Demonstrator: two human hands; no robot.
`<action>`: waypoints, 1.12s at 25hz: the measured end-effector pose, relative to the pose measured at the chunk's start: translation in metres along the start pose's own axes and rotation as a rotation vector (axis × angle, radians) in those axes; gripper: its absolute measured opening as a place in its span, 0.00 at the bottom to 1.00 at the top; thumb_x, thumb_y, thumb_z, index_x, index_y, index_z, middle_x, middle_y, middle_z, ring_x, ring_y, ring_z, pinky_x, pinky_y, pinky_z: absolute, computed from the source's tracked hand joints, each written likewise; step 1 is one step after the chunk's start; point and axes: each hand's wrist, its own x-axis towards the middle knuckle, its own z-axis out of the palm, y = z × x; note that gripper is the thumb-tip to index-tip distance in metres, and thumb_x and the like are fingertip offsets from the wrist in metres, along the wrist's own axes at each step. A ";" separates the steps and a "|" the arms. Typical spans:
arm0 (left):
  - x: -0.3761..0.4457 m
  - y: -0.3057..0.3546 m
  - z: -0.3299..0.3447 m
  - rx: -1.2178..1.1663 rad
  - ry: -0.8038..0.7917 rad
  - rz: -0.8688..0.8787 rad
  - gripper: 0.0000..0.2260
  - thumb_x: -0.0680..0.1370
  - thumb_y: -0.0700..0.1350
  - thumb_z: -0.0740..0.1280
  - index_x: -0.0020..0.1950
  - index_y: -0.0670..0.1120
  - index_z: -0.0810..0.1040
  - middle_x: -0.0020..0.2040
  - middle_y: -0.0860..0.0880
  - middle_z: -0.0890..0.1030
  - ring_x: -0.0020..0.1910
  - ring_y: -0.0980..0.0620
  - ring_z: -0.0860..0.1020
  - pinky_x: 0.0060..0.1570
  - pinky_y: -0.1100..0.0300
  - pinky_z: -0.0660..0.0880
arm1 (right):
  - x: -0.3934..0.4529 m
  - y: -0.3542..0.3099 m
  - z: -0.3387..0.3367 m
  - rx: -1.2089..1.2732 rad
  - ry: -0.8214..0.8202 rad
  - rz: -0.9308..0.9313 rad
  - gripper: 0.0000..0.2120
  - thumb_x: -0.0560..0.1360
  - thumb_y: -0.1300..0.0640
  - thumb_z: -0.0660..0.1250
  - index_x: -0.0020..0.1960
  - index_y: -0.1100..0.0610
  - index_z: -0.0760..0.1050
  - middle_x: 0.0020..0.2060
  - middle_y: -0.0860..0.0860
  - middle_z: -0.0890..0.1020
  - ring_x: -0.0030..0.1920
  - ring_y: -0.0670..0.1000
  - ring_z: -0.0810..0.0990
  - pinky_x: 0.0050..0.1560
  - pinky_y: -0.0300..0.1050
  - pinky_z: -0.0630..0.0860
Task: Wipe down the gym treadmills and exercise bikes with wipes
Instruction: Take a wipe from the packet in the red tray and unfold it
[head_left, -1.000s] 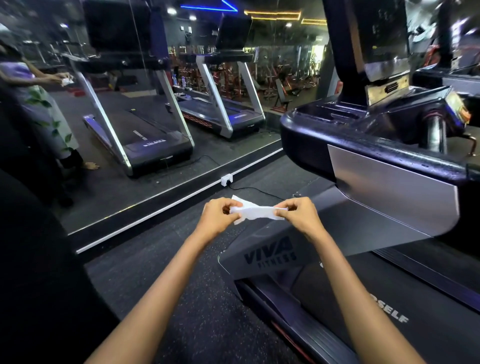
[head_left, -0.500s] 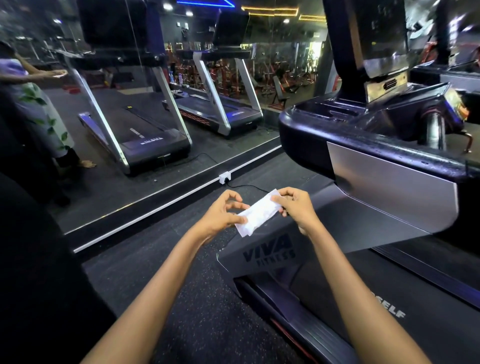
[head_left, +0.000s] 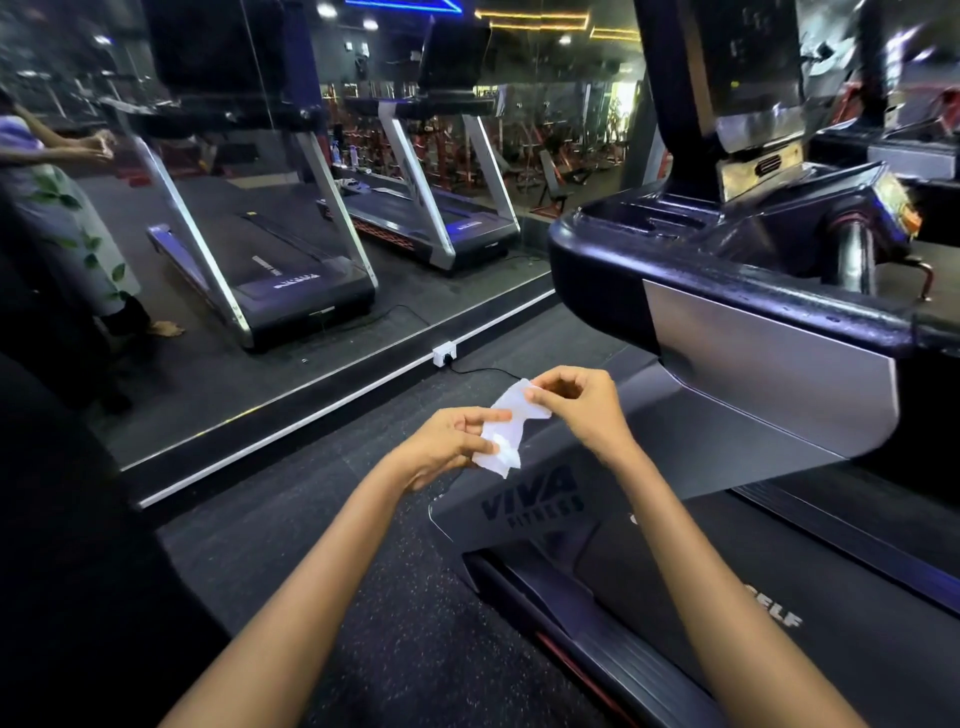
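Since the earlier frame the wipe (head_left: 503, 434) has turned from level to steeply slanted between the hands. The left hand (head_left: 451, 447) pinches its lower end; the right hand (head_left: 579, 404) pinches the upper corner. Both grips are closed on it, held above the treadmill (head_left: 769, 364) shroud. Current step, as judged: unfolding. Next: spread the wipe flat and press it to the console rail.

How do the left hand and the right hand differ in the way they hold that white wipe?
The left hand grips the lower end of the wipe, while the right hand pinches its upper end. The left hand sits lower and nearer the person; the right hand is higher and closer to the treadmill. The left hand is over the dark floor, the right hand over the treadmill's grey cover. Both have fingers curled on the same crumpled wipe, held in the air.
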 end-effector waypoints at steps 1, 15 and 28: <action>0.000 0.000 0.001 -0.039 0.037 0.010 0.19 0.74 0.28 0.64 0.62 0.41 0.77 0.43 0.47 0.82 0.40 0.55 0.79 0.42 0.65 0.77 | -0.004 -0.001 0.002 -0.030 -0.022 -0.052 0.05 0.69 0.63 0.73 0.38 0.54 0.81 0.34 0.53 0.84 0.36 0.49 0.80 0.43 0.45 0.77; 0.013 -0.004 0.022 -0.228 0.323 0.082 0.10 0.78 0.36 0.63 0.57 0.34 0.78 0.48 0.39 0.82 0.40 0.49 0.80 0.41 0.59 0.78 | -0.043 0.008 0.024 -0.007 0.191 -0.227 0.05 0.69 0.67 0.70 0.42 0.58 0.82 0.38 0.48 0.83 0.38 0.45 0.80 0.43 0.34 0.74; 0.006 -0.006 0.045 -0.210 0.421 0.164 0.07 0.76 0.44 0.68 0.41 0.44 0.82 0.40 0.48 0.81 0.40 0.53 0.77 0.41 0.62 0.74 | -0.044 0.003 0.020 0.323 0.082 0.281 0.04 0.71 0.68 0.69 0.44 0.62 0.79 0.37 0.55 0.81 0.39 0.48 0.77 0.41 0.37 0.75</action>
